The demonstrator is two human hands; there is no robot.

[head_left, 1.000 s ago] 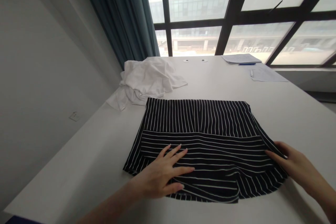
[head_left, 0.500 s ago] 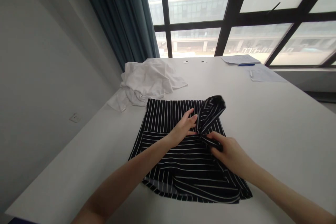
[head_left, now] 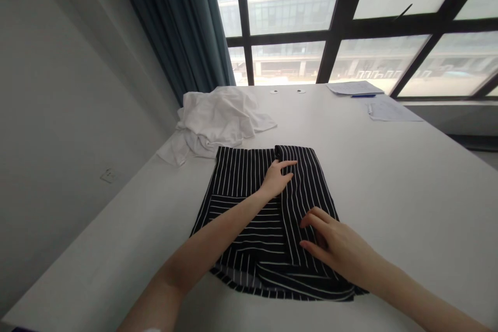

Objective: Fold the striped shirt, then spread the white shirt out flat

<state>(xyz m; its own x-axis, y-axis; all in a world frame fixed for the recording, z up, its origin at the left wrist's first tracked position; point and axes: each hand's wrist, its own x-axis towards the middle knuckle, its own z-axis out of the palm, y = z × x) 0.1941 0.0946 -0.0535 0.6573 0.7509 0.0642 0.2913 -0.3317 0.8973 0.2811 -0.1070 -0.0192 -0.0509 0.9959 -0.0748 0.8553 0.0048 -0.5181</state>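
On the white table (head_left: pixel 392 181), right in front of you, lies the black garment with white stripes (head_left: pixel 241 166), near edge toward you, far left corner just beside the crumpled white cloth (head_left: pixel 221 116). State as I read it: partly folded. Right side is turned inward, lying as a long panel over the middle, stripes running lengthwise, outer edge fairly straight. Left side lies out flat, not turned in; the crosswise-striped layer shows there. Near hem is untidy: it bows, layers don't line up, a bit of the inside shows at lower left, and loose folds bunch under the near end of the panel. So one side in, other side out, hem not squared. Pose: your left arm reaches up diagonally across the garment's left half, left hand (head_left: pixel 274 180) at the panel's inner edge near the far end, fingers pointing right, thumb apart from them. That hand is open, no pinch visible. Your right arm comes in from the lower right, right hand (head_left: pixel 334 241) over the panel's near half, fingers bent, a gap between thumb and fingertips. Open too, no fabric between them; can't tell whether its fingertips touch the cloth.
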